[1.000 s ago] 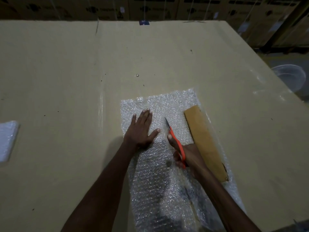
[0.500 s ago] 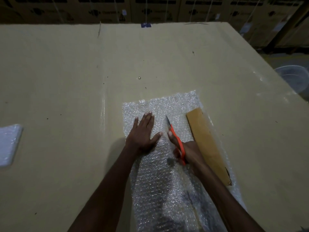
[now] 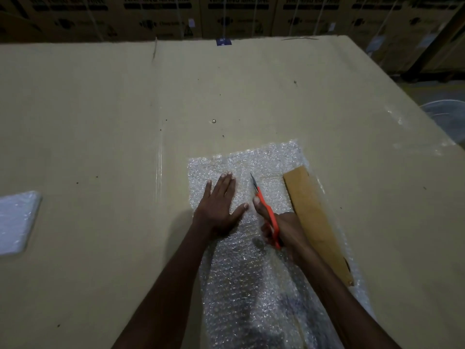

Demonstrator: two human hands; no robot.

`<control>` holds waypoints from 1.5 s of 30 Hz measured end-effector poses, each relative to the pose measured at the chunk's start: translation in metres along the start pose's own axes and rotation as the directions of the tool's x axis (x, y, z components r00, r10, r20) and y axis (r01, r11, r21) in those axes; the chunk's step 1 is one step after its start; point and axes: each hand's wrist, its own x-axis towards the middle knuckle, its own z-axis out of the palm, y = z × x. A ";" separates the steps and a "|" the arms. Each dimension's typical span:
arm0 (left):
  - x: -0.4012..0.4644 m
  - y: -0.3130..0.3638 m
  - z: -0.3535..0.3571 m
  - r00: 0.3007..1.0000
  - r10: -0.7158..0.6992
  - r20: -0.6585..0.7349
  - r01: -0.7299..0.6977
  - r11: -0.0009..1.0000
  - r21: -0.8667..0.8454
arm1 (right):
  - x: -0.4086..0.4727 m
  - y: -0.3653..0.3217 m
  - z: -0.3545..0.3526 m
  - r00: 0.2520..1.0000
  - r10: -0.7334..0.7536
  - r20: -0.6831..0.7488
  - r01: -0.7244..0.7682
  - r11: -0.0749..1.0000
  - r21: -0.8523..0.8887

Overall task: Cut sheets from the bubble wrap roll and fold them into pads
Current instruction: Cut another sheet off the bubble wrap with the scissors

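Counts: one strip of bubble wrap point(image 3: 251, 273), one pair of orange-handled scissors point(image 3: 268, 212), one flat cardboard strip point(image 3: 314, 222), one folded pad point(image 3: 15, 222), two hands.

Bubble wrap spread flat on big cardboard work surface point(image 3: 125, 122), running from bottom edge of view up to just past centre, far end ragged. Roll itself not visible.

Left hand point(image 3: 219, 207) laid palm-down on the wrap near its left edge, fingers straight and close together, thumb splayed toward the scissors. Pressing, not gripping. Wrap directly under palm and fingers, extending beyond fingertips to the far edge.

Right hand point(image 3: 279, 227) curled round scissor handles, index finger stretched along the orange handle toward the blade. Blades pointing away from the body, tip over the wrap between left thumb and cardboard strip. Blades look nearly together; exact gap too small to tell. Contact between blade and wrap not clear either.

Cardboard strip lying on the wrap's right side, just beside the right hand, angled along the wrap's right edge.

Folded pad far left on the work surface, well apart from both hands, partly cut off by the frame edge.

Stacked printed cartons point(image 3: 226, 16) along the far side, dim.
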 end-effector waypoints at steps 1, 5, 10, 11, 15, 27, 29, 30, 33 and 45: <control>0.001 -0.001 0.001 1.000 -0.005 -0.007 0.005 1.000 0.003 | 0.000 0.000 -0.001 1.000 0.000 0.004 0.000 1.000 -0.011; 0.006 -0.005 0.002 0.999 -0.038 -0.019 0.039 0.999 0.015 | -0.005 0.001 -0.006 1.000 0.007 -0.014 -0.008 0.998 -0.067; 0.024 -0.009 -0.009 0.998 -0.048 -0.036 0.050 0.997 0.058 | -0.009 -0.002 -0.007 0.999 0.028 -0.017 -0.028 1.000 -0.012; 0.029 -0.009 -0.012 0.998 -0.049 -0.036 0.051 0.997 0.060 | -0.008 -0.003 -0.007 1.000 0.027 -0.016 -0.027 1.000 -0.011; 0.037 -0.011 -0.011 0.998 -0.058 0.008 0.057 0.997 0.057 | -0.005 -0.010 -0.005 0.999 0.031 -0.030 -0.032 0.998 -0.049; 0.033 -0.012 -0.005 0.997 -0.070 0.030 0.070 0.997 -0.009 | -0.002 -0.012 0.003 1.000 0.011 -0.029 -0.012 1.000 -0.007; 0.034 -0.012 -0.005 0.997 -0.073 0.031 0.073 0.997 -0.012 | 0.000 -0.012 0.004 1.000 0.020 -0.021 -0.020 1.000 0.011; 0.034 -0.012 -0.005 0.997 -0.074 0.031 0.074 0.997 -0.010 | 0.000 -0.012 0.003 0.999 0.024 -0.022 -0.023 1.000 0.019; 0.034 -0.012 -0.005 0.997 -0.075 0.026 0.076 0.997 -0.012 | 0.002 -0.011 0.001 0.999 0.034 -0.019 -0.034 0.999 0.000; 0.034 -0.014 -0.003 0.997 -0.073 0.019 0.073 0.997 -0.006 | 0.003 -0.013 0.003 0.999 0.045 -0.002 -0.045 0.999 0.031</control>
